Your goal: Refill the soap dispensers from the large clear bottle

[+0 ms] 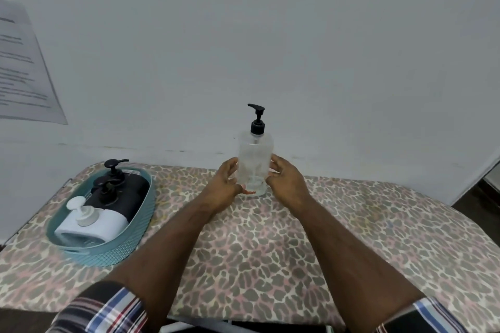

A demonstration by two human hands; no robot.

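A large clear bottle (255, 154) with a black pump top stands upright at the far middle of the table. My left hand (226, 184) is at its left side and my right hand (286, 180) at its right side, fingers spread close around its lower half. Whether they grip it or only touch it is unclear. At the left, a teal basket (127, 243) holds a white soap dispenser (92, 220) with a white pump, lying down, and two black dispensers (121, 192) with black pumps behind it.
The table (270, 251) wears a leopard-print cover and stands against a pale wall. A printed paper sheet (21, 67) hangs on the wall at the left. The table's right end drops off to a dark floor (481, 203).
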